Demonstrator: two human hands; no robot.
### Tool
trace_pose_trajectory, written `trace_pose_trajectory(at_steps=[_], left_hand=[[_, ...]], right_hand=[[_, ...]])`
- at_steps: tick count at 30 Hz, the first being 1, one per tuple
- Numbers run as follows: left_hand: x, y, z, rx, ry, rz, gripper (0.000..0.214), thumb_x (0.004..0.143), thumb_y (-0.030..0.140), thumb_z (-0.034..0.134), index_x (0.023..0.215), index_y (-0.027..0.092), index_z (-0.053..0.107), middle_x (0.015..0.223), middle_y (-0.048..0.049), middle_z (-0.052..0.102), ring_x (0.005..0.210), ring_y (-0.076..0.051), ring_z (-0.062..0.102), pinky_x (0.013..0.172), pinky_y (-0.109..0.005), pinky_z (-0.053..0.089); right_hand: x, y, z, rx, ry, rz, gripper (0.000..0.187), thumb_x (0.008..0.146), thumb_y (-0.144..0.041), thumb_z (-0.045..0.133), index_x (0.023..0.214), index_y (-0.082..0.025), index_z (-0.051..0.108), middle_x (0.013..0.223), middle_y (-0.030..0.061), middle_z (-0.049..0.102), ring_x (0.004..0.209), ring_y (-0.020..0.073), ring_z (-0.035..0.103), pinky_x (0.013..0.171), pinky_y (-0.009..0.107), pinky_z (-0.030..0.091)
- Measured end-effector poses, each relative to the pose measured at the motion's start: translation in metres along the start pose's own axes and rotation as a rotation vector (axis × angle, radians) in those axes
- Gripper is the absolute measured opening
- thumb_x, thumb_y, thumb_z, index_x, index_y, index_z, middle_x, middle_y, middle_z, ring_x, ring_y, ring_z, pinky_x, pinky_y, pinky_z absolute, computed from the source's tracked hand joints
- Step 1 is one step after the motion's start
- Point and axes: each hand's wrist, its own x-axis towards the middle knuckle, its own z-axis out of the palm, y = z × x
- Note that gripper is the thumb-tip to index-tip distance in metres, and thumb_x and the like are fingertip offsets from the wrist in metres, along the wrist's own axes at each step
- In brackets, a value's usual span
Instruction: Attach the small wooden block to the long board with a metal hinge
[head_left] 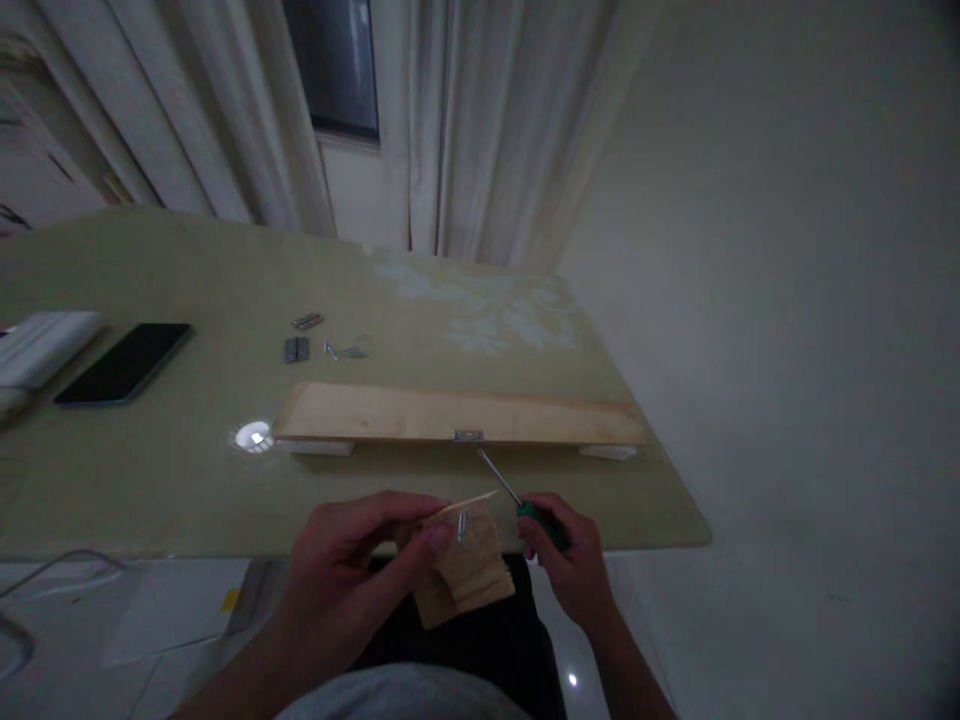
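Between the thumb and fingers of my left hand (360, 565) is a small tan wooden piece (472, 565) with a rough edge. A small metal hinge (461, 526) shows against its face, by my thumb tip. My right hand (566, 555) is closed around the green handle of a screwdriver (501, 476), its shaft pointing up and left. Just beyond the screwdriver tip, a second metal hinge (468, 436) sits on the near edge of a long wooden board (405, 412). Whether the tip touches anything I cannot tell.
White blocks (322, 448) prop the board up at both ends. Behind it lie loose hinges (296, 349) and several screws (345, 351). A black phone (126, 364) and a white object (46, 350) rest at left on the table (187, 500). A wall (787, 350) stands at right.
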Motion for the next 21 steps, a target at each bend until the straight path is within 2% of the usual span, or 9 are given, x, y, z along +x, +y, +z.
trace_pose_trajectory(at_steps=[4, 7, 9, 12, 15, 17, 18, 19, 21], left_hand=[[0.010, -0.019, 0.000, 0.063, 0.068, 0.034, 0.008, 0.093, 0.028, 0.075, 0.097, 0.022, 0.079, 0.080, 0.0005, 0.081, 0.065, -0.013, 0.075, 0.061, -0.018, 0.062], [0.035, -0.033, -0.004, 0.116, 0.028, 0.066, 0.009, 0.095, 0.029, 0.073, 0.100, 0.021, 0.075, 0.084, 0.0002, 0.080, 0.072, -0.012, 0.075, 0.069, -0.019, 0.060], [0.057, -0.040, -0.011, 0.153, -0.015, 0.062, 0.012, 0.098, 0.031, 0.068, 0.100, 0.020, 0.073, 0.087, -0.0007, 0.079, 0.077, -0.013, 0.074, 0.071, -0.020, 0.059], [0.085, -0.051, -0.023, 0.177, -0.057, -0.005, 0.019, 0.097, 0.036, 0.066, 0.099, 0.019, 0.073, 0.081, -0.0008, 0.077, 0.070, -0.013, 0.070, 0.057, -0.018, 0.053], [0.097, -0.064, -0.032, 0.086, 0.006, -0.067, 0.024, 0.093, 0.040, 0.072, 0.103, 0.018, 0.075, 0.072, 0.0008, 0.074, 0.059, -0.011, 0.066, 0.051, -0.017, 0.049], [0.097, -0.073, -0.035, -0.032, 0.062, -0.111, 0.029, 0.090, 0.039, 0.075, 0.110, 0.018, 0.073, 0.067, 0.0022, 0.074, 0.056, -0.011, 0.066, 0.050, -0.017, 0.049], [0.096, -0.078, -0.036, -0.090, 0.079, -0.133, 0.030, 0.089, 0.038, 0.077, 0.111, 0.018, 0.072, 0.066, 0.0021, 0.074, 0.056, -0.011, 0.067, 0.051, -0.017, 0.050], [0.094, -0.081, -0.036, -0.134, 0.092, -0.150, 0.031, 0.088, 0.037, 0.078, 0.111, 0.018, 0.072, 0.068, 0.0012, 0.076, 0.058, -0.012, 0.069, 0.052, -0.018, 0.052], [0.092, -0.088, -0.036, -0.168, 0.117, -0.170, 0.028, 0.085, 0.036, 0.081, 0.104, 0.018, 0.071, 0.075, -0.0019, 0.080, 0.064, -0.016, 0.075, 0.052, -0.019, 0.055]], right_hand=[[-0.003, 0.010, 0.004, 0.002, 0.042, 0.005, 0.027, 0.094, -0.049, 0.068, 0.101, -0.024, 0.070, 0.069, -0.0011, 0.065, 0.055, 0.0155, 0.059, 0.050, 0.027, 0.046], [-0.003, 0.013, 0.005, 0.064, 0.109, 0.002, 0.027, 0.099, -0.051, 0.061, 0.100, -0.025, 0.065, 0.063, -0.0039, 0.056, 0.051, 0.0144, 0.052, 0.047, 0.026, 0.043], [0.001, 0.007, 0.002, 0.102, 0.163, -0.031, 0.027, 0.104, -0.051, 0.052, 0.102, -0.026, 0.061, 0.063, -0.0038, 0.055, 0.052, 0.0147, 0.052, 0.048, 0.026, 0.043], [0.021, -0.022, -0.007, 0.025, 0.236, -0.174, 0.024, 0.106, -0.047, 0.047, 0.107, -0.026, 0.059, 0.074, -0.0012, 0.061, 0.062, 0.0146, 0.056, 0.058, 0.027, 0.047], [0.064, -0.068, -0.016, -0.106, 0.224, -0.306, 0.024, 0.102, -0.047, 0.057, 0.114, -0.026, 0.060, 0.075, -0.0030, 0.059, 0.063, 0.0131, 0.055, 0.058, 0.024, 0.045], [0.105, -0.098, -0.012, -0.245, 0.116, -0.307, 0.030, 0.093, -0.048, 0.071, 0.107, -0.023, 0.066, 0.068, -0.0053, 0.057, 0.057, 0.0114, 0.050, 0.056, 0.024, 0.042], [0.128, -0.111, -0.006, -0.305, 0.054, -0.328, 0.030, 0.093, -0.050, 0.072, 0.099, -0.021, 0.070, 0.065, -0.0052, 0.057, 0.056, 0.0108, 0.049, 0.056, 0.024, 0.040], [0.152, -0.122, 0.003, -0.359, -0.026, -0.364, 0.030, 0.095, -0.049, 0.069, 0.093, -0.019, 0.073, 0.070, -0.0024, 0.064, 0.062, 0.0114, 0.055, 0.062, 0.025, 0.043], [0.201, -0.136, 0.031, -0.503, -0.216, -0.458, 0.035, 0.101, -0.046, 0.061, 0.095, -0.016, 0.077, 0.084, 0.0031, 0.074, 0.077, 0.0134, 0.065, 0.074, 0.026, 0.045]])
